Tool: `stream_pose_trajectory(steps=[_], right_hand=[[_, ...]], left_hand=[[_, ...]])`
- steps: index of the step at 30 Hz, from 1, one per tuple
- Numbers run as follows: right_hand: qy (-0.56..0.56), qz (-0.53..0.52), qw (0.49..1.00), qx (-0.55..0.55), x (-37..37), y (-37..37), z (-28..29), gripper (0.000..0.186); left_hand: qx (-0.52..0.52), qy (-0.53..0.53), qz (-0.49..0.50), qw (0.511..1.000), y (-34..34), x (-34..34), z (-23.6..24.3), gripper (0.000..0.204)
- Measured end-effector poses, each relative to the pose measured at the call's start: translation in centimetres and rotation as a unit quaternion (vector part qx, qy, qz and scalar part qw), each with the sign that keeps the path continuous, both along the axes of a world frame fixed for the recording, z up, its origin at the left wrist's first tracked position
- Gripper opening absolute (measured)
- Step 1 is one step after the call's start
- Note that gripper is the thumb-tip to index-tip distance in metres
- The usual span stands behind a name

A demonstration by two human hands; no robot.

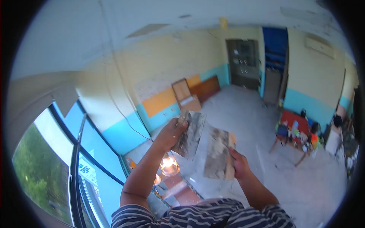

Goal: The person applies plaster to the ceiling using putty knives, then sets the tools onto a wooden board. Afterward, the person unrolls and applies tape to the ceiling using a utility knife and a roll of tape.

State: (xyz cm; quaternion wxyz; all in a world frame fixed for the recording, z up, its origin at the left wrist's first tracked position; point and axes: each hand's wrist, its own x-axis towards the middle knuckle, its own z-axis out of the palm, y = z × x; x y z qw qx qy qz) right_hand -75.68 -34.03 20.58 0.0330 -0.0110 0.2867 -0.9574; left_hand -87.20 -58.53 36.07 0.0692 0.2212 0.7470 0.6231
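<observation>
My left hand is closed around the edge of a wide plastering blade, a flat rectangular plate smeared with grey plaster. To the right and a little lower, my right hand grips a second plastering blade by a pale, wood-like strip along its right edge. A lump of light grey plaster lies on that second plate. Both plates are held up in front of my chest, close together, with a narrow gap between them.
Below my left forearm a bright lamp glows near a reddish-brown board. A window stands at left. A cable hangs by the wall. Boards lean at the back; a cluttered red table stands right.
</observation>
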Motion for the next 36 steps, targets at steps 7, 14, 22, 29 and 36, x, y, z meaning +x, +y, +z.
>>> stream_pose_trajectory(steps=[7, 14, 22, 29, 36], right_hand=[[-0.009, -0.047, 0.999, 0.006, 0.6, -0.8, 0.2, 0.047], [-0.007, -0.075, 0.996, -0.040, 1.2, -0.8, -2.1, 0.046], [-0.063, -0.229, 0.971, -0.014, -0.4, -1.9, -2.5, 0.050], [-0.052, -0.206, 0.977, -0.025, -0.4, -0.6, -2.9, 0.049], [-0.079, -0.119, 0.985, 0.101, 0.0, 1.1, 0.5, 0.048]], left_hand=[[-0.279, 0.000, -0.034, 0.960, 2.8, -1.2, -6.7, 0.068], [-0.299, 0.059, 0.036, 0.952, -1.0, -2.6, -9.3, 0.065], [0.155, 0.157, 0.013, 0.975, 0.6, 3.9, -13.3, 0.032], [-0.128, 0.367, -0.059, 0.919, 0.1, 5.3, -14.3, 0.035], [-0.206, 0.425, -0.054, 0.880, -4.6, -1.0, -8.6, 0.035]])
